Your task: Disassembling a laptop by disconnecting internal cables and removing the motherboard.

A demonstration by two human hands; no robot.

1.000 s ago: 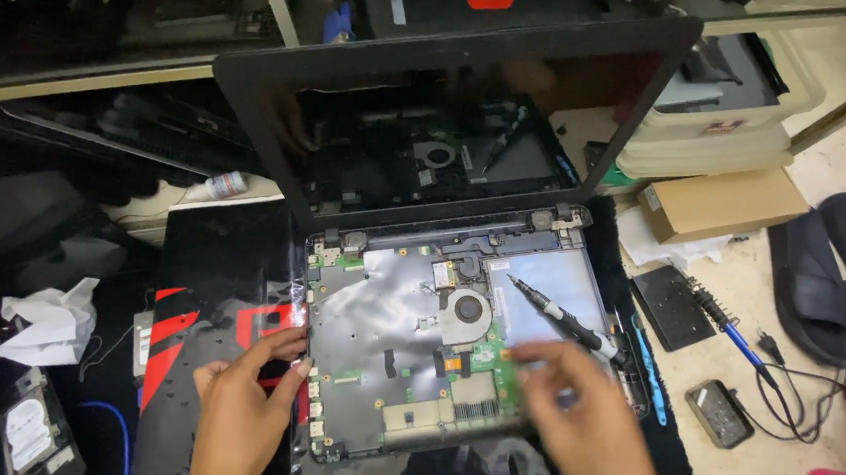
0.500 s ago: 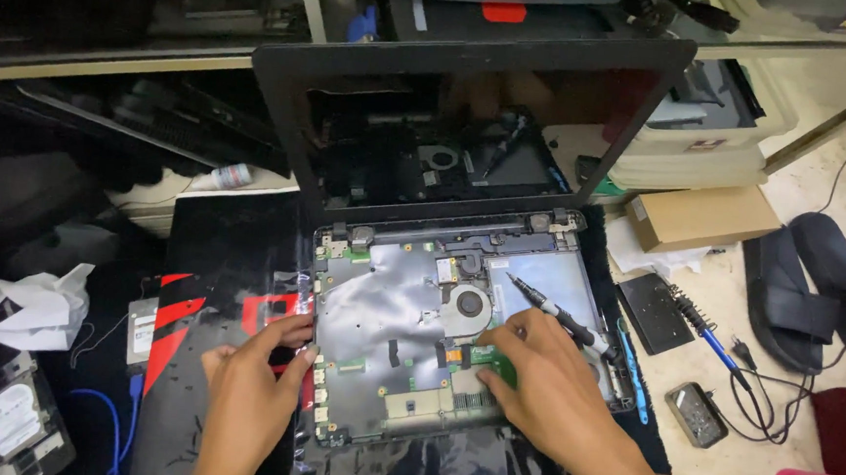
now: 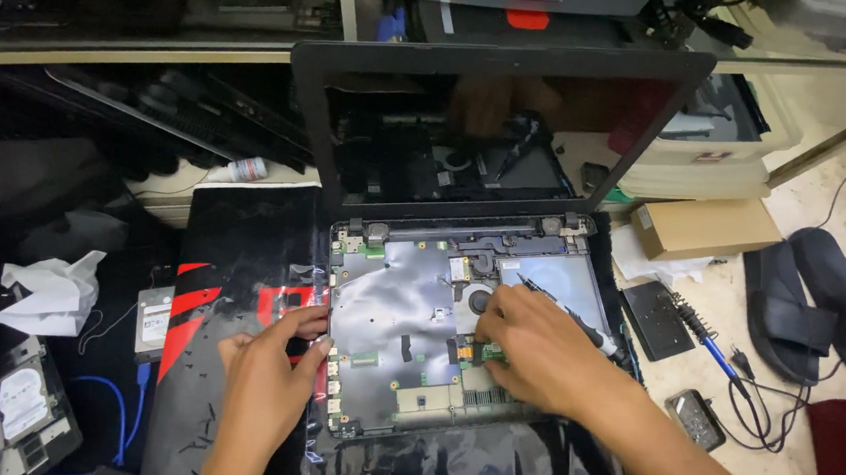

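1. An opened laptop lies in the middle of the scene, its keyboard cover off, so the silver-shielded board and a round fan opening show. Its dark screen stands up at the far side.
2. The left hand rests at the laptop's left edge. Its fingers lie spread and flat, the tips touching the rim of the base; the grip closes on nothing.
3. The right hand sits over the right middle of the board, just near the fan opening. Its fingertips are pinched down at a small green circuit piece; whether they actually hold it cannot be told, since the fingers hide the contact.
4. A black-handled screwdriver lies slanted on the laptop's bare right panel, passing under the right hand's far edge.
5. Under the laptop, a black mat with red shapes spreads to the left.
6. Left of the mat lie a crumpled white tissue and a bare hard drive.
7. To the right, on the pale floor, are a brown cardboard box, a blue-handled soldering iron and a pair of black sandals.
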